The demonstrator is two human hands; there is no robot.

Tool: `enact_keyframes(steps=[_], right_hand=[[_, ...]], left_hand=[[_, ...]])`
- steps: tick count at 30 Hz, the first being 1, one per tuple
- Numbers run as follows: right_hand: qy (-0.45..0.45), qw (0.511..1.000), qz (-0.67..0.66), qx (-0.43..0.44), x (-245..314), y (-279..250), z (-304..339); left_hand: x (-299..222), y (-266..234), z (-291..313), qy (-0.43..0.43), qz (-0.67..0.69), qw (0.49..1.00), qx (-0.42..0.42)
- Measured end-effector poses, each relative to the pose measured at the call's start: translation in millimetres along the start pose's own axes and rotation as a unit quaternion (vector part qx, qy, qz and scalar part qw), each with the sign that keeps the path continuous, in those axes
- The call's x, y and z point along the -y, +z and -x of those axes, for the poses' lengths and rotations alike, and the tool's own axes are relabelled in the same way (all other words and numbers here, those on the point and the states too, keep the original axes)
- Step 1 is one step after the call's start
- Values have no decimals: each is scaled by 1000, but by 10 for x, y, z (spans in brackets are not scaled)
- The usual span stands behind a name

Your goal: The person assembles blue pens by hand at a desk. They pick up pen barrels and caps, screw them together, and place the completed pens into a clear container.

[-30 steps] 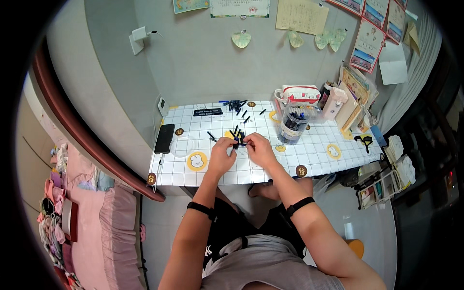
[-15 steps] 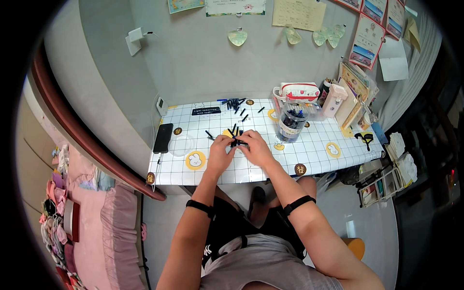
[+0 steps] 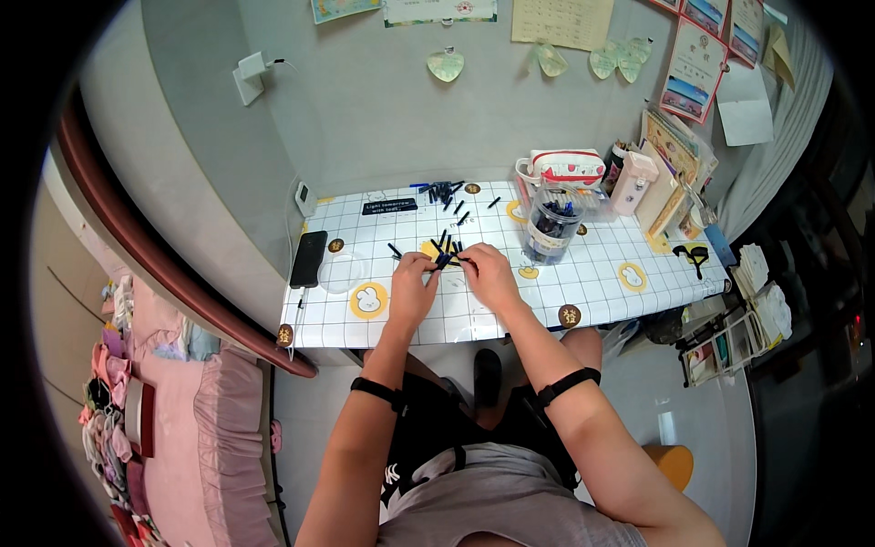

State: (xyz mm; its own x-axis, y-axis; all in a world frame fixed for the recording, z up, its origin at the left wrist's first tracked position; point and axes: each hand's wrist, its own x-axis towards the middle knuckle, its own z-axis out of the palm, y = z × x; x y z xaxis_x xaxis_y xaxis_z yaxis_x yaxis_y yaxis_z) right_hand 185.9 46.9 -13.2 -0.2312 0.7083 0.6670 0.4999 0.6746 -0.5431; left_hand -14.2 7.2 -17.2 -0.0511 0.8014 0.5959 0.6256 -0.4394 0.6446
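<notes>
Over the near middle of the table, my left hand (image 3: 414, 287) pinches a short dark blue tube (image 3: 444, 261) that looks like a pen ink cartridge. To its right, my right hand (image 3: 492, 279) has its fingertips pressed together around a similar dark piece, mostly hidden by the fingers. Several more tubes lie just beyond my fingertips. One loose tube (image 3: 394, 250) rests left of them. Farther back is a heap of dark tubes (image 3: 441, 192), with a few scattered to its right. A clear plastic jar (image 3: 550, 239) holding many dark tubes stands right of my right hand.
A round clear lid (image 3: 341, 273) and a black phone (image 3: 309, 259) lie at the left. A white pencil case (image 3: 567, 165), a pink box (image 3: 633, 182) and upright books (image 3: 670, 155) line the back right. Black scissors (image 3: 694, 259) lie near the right edge.
My hands have drawn slightly apart, the right one moving a little to the right. The dark tube between them shows more plainly now.
</notes>
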Motion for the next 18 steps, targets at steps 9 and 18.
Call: enact_keyframes(steps=[9, 18], right_hand=[[20, 1000, -10, -20, 65, -53, -18], [27, 995, -81, -59, 88, -78, -30]], left_hand=[[1, -13, -7, 0, 4, 1000, -29], [-125, -74, -23, 23, 39, 999, -21]])
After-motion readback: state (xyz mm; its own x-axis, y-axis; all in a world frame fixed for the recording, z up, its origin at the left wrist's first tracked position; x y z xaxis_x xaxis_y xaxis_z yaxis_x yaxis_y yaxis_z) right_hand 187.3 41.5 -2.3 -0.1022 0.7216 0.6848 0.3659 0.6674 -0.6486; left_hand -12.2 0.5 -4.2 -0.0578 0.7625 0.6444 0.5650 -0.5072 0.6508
